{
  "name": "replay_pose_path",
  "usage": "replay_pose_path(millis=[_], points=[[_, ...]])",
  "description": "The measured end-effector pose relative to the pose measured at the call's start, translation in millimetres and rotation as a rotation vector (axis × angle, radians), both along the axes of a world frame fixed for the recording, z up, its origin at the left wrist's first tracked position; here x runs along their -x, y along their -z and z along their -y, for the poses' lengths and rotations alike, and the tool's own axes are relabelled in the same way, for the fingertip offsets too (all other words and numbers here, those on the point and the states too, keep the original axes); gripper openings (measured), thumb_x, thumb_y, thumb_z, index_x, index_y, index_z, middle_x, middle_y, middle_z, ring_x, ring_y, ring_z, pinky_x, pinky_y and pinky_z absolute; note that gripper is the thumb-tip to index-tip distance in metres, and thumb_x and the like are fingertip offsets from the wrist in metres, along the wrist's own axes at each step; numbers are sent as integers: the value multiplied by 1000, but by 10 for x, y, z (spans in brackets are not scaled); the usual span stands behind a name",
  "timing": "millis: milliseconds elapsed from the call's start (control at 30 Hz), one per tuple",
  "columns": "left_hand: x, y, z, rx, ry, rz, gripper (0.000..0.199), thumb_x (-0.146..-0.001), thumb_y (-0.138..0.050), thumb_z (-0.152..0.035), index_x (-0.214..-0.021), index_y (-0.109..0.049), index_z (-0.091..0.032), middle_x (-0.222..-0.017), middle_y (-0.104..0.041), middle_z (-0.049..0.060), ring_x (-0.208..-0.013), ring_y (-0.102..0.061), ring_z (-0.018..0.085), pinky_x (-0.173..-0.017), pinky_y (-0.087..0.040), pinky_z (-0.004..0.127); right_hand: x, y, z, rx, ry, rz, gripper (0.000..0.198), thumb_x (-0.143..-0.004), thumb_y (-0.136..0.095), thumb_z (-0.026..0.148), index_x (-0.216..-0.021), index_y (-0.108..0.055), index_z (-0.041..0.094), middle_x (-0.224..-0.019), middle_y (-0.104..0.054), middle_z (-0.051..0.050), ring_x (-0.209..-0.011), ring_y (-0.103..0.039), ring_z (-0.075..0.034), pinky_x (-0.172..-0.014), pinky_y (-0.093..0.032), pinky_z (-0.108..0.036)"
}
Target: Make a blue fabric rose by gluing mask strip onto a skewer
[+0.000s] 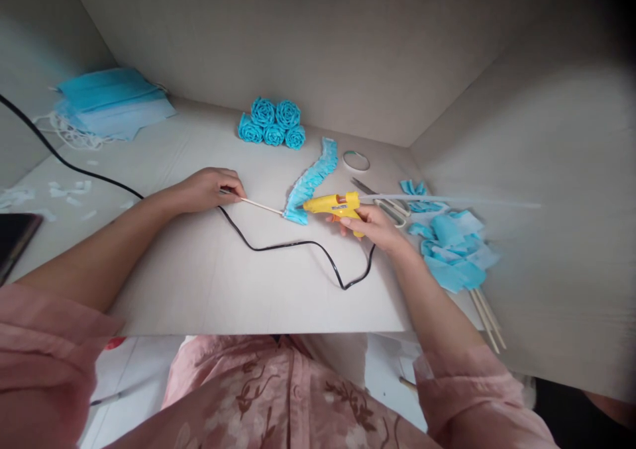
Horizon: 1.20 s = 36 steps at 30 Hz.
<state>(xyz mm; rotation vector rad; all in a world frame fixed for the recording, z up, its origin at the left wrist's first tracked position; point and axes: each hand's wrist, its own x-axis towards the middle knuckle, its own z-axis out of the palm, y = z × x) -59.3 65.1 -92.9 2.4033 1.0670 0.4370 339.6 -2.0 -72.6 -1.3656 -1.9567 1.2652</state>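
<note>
Glue gun [330, 203] fills right grip [376, 225]; left [211, 189] pinches stick [262, 206].

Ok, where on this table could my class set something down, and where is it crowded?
Bare: the front of the table, between the black cord and the near edge; also the stretch between the mask stack and blue rosettes. Crowded: the right side, with scissors, blue scraps and wooden sticks; and the centre, around the glue gun and ruffled strip.

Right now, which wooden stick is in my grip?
The stick in your left hand, its tip at the ruffled blue strip; other sticks lie at far right.
</note>
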Motion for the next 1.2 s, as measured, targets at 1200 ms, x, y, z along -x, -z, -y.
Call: replay_pose_path(millis=[1200], points=[[0, -21, 8, 9, -7, -23, 33, -90, -53, -46, -88, -73, -20, -93, -70, 4, -87, -63, 17, -79, -45, 24, 50, -6, -13, -21, -6, 53, 55, -84, -66, 62, -108, -77, 13, -75, -71, -6, -59, -55, -14, -53, -40, -25]])
